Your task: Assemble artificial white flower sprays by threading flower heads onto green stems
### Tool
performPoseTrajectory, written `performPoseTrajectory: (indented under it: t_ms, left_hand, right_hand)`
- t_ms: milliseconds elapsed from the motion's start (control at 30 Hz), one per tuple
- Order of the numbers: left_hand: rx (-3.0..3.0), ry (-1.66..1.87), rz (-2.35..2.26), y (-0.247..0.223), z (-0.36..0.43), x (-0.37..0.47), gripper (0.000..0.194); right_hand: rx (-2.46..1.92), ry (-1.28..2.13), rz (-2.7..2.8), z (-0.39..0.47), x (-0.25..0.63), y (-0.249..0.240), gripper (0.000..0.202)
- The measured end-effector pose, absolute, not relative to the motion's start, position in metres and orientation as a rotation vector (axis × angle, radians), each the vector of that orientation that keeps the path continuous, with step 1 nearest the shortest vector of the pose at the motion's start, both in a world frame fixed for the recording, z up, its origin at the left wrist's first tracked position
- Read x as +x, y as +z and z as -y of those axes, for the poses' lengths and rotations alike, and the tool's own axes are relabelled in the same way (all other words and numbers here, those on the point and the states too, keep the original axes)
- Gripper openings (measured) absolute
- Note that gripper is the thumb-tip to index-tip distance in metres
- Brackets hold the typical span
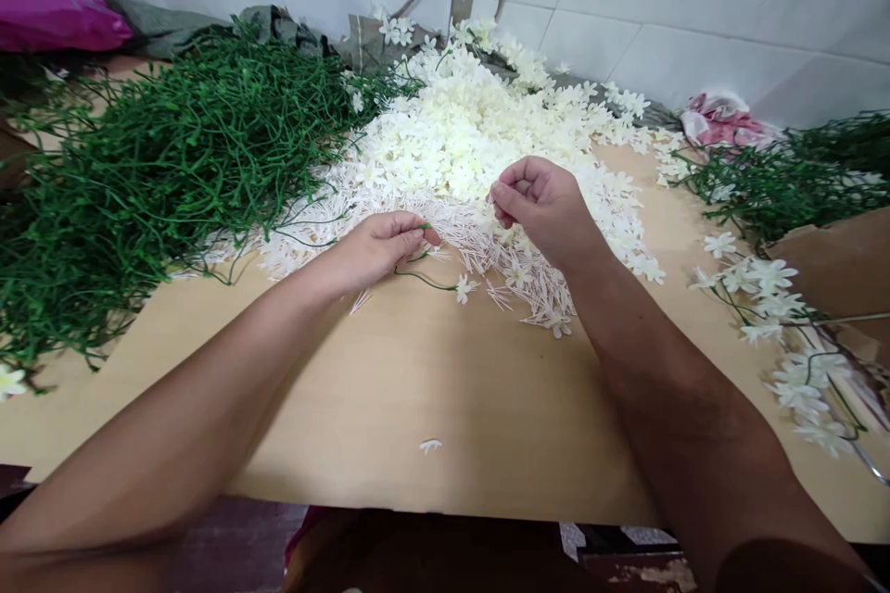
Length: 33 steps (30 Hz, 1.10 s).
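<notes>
My left hand (pixel 389 246) pinches a green plastic flower stem (pixel 425 278) between thumb and fingers. One branch of it curves out below the fingers and ends in a white artificial flower (pixel 464 288). To the right and slightly higher, my right hand (pixel 539 204) is closed, thumb against forefinger. A tiny pale thing seems to show at its fingertips, too small to name. Beneath and between both hands spread many thin white sticks (pixel 459 227). Just behind them rises a large heap of white artificial blossoms (pixel 473 125).
A big pile of green stems (pixel 181 130) covers the left side. On the right lie more green stems (pixel 799 171), finished-looking flower sprays (pixel 771 292) and a cardboard box (pixel 841 269). One loose white piece (pixel 430 446) rests near the front of the tan board (pixel 362 389). A tiled wall (pixel 660 0) stands behind.
</notes>
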<state>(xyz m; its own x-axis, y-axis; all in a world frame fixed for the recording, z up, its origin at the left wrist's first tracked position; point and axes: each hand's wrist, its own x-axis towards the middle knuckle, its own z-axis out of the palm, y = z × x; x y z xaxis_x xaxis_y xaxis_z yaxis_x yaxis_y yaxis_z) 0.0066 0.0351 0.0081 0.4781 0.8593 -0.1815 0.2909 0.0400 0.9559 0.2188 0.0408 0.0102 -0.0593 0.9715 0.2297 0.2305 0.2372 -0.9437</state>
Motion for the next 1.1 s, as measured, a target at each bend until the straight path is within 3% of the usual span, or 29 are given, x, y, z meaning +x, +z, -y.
performPoseTrajectory:
  t_ms: [167, 333, 667, 833, 1100]
  left_hand:
    - [1.604, 0.58, -1.094, 0.004, -0.036, 0.008, 0.022]
    - [1.72, 0.572, -1.144, -0.004, -0.037, 0.01, 0.025]
    - [1.842, 0.492, -1.16, -0.008, -0.036, 0.009, 0.029]
    - [1.788, 0.554, -1.195, -0.008, -0.037, 0.011, 0.027]
    - [1.54, 0.971, -1.228, -0.009, -0.037, 0.019, 0.024]
  right_hand:
    - [-1.251, 0.846, 1.486, -0.045, 0.224, 0.004, 0.009]
    - [-1.394, 0.635, 1.629, -0.047, 0.221, 0.001, 0.016]
    - [-1.781, -0.225, 2.17, -0.072, 0.194, 0.002, 0.021]
    - [-1.702, -0.137, 2.063, -0.068, 0.199, 0.003, 0.016]
    - [-1.485, 0.392, 2.044, -0.051, 0.192, 0.029, 0.008]
